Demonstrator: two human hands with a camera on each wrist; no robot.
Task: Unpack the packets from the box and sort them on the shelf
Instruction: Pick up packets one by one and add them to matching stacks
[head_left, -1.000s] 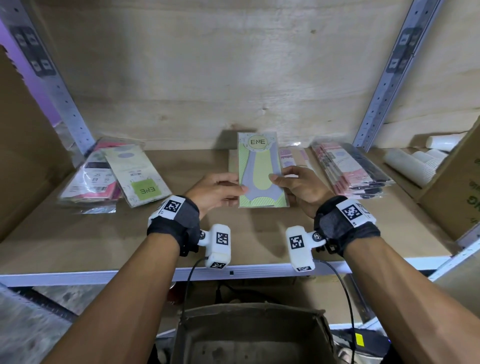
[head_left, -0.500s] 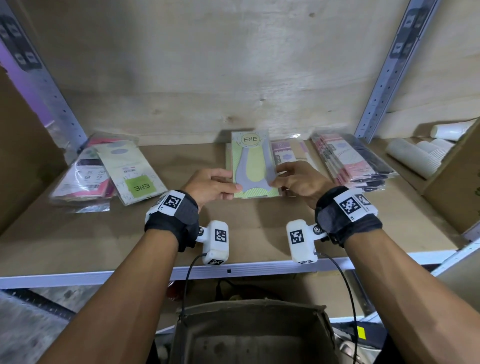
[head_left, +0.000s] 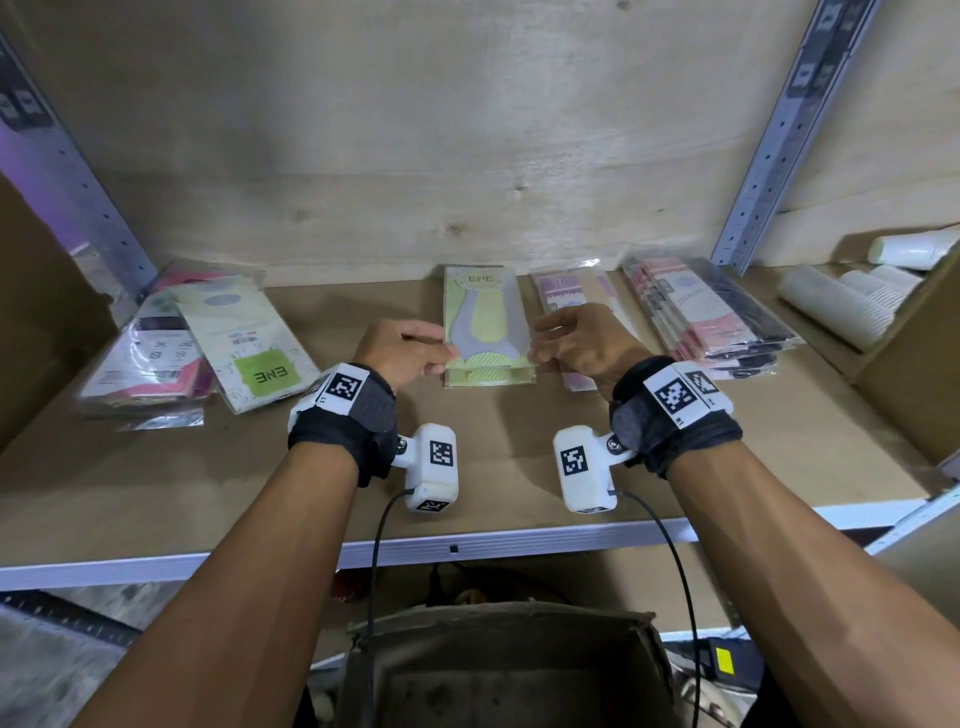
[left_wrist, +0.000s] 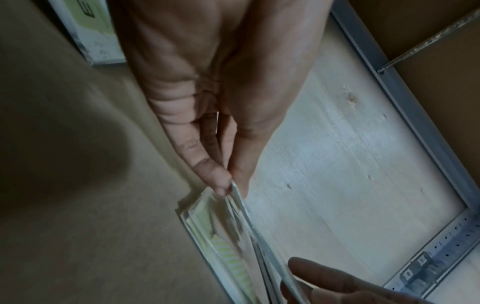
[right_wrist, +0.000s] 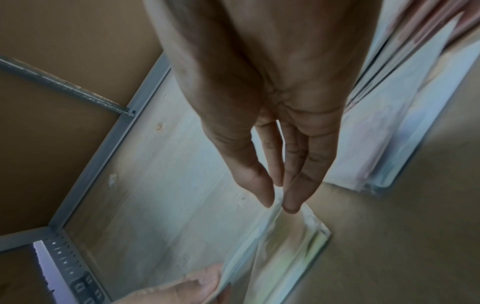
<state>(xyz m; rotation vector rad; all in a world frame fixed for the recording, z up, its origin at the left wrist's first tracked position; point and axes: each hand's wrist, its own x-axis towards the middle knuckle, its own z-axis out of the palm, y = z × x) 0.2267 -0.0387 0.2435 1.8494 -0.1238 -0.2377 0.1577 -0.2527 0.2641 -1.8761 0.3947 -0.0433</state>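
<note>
Green packet (head_left: 488, 322) over matching stack, toward 12 o'clock on shelf (head_left: 519, 467). Left hand (head_left: 410, 348) at 9 o'clock edge, thumb and forefinger pinching. Right hand (head_left: 582, 340) at 3 o'clock edge, fingers nearly straight, apparently pinching too; view blurred.

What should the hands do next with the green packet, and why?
Probably lower the green packet flat and let go. The left hand and right hand each pinch a side edge. It is lined up over the matching stack on the shelf, with its left edge lifted, so it looks ready to rest there.
</note>
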